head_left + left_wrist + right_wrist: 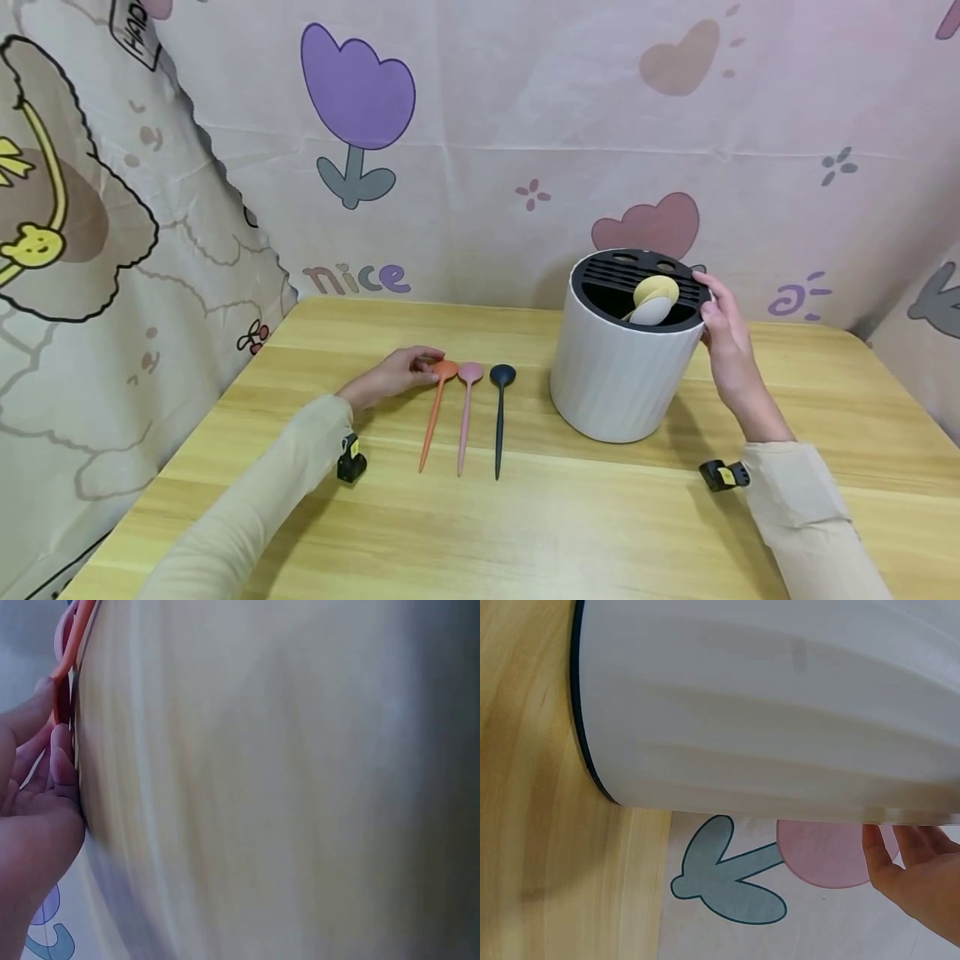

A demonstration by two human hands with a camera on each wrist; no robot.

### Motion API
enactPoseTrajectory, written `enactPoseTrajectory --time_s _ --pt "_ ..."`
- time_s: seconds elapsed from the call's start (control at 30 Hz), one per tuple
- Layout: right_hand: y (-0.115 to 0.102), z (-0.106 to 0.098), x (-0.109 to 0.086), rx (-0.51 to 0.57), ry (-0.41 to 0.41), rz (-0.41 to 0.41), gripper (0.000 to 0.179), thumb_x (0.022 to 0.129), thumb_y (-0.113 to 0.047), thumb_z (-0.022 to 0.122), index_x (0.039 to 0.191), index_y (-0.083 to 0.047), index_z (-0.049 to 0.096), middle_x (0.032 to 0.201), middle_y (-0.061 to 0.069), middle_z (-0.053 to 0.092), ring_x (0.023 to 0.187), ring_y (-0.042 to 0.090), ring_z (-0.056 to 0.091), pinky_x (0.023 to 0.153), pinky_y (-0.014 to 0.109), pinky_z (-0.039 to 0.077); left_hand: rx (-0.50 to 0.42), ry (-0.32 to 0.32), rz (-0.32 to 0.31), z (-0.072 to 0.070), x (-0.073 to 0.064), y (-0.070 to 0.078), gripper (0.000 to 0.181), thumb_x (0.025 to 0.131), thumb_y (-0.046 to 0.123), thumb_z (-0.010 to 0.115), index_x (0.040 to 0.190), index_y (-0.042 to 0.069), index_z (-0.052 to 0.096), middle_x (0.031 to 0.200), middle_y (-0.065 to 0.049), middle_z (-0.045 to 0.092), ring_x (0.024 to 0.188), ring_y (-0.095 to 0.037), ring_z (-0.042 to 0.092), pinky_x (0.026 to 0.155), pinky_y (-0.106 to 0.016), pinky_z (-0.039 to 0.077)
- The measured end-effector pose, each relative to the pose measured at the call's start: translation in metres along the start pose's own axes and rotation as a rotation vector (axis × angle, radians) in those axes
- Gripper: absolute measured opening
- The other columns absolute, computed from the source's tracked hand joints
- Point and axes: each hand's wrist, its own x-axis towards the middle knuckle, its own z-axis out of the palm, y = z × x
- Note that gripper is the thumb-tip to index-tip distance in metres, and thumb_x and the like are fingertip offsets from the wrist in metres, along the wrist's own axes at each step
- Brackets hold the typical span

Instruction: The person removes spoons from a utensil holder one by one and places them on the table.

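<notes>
In the head view, three spoons lie side by side on the table: an orange spoon [431, 425], a pink spoon [464, 417] and a dark blue spoon [500, 417]. My left hand [397, 372] pinches the orange spoon at its bowl; the left wrist view shows thumb and fingers on either side of it. A white ribbed utensil holder [618, 383] with a black slotted top [600, 298] stands to the right. A yellow spoon [656, 288] and a white spoon [651, 312] poke out of its large opening. My right hand [729, 350] holds the holder's right side, fingers at the rim.
The wooden table [570, 525] ends at a patterned cloth [480, 100] hanging behind it. More cloth [82, 375] hangs along the left side. Small black devices [351, 460] sit at both wrists, close over the tabletop.
</notes>
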Motion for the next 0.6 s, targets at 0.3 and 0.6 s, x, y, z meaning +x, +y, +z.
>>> enactPoseTrajectory --time_s 0.3,0.6 --pt "0.001 -0.001 0.001 -0.003 0.01 -0.011 0.049 0.1 -0.028 0.036 0.147 -0.013 0.036 0.148 0.015 0.03 0.121 0.017 0.04 0.089 0.017 0.038 -0.06 -0.025 -0.053 0.001 0.001 0.002 0.048 0.1 0.022 0.056 0.141 0.0 0.045 0.13 -0.018 0.054 0.107 -0.027 0.052 0.081 -0.033 0.048" --pt "0.001 0.0 0.001 -0.016 0.001 -0.02 0.05 0.101 -0.027 0.035 0.148 -0.01 0.034 0.145 0.015 0.033 0.119 0.013 0.042 0.089 0.016 0.038 -0.207 0.058 -0.089 -0.008 -0.004 0.042 0.056 0.103 0.035 0.047 0.146 0.0 0.037 0.135 -0.023 0.048 0.112 -0.037 0.048 0.094 -0.046 0.042"
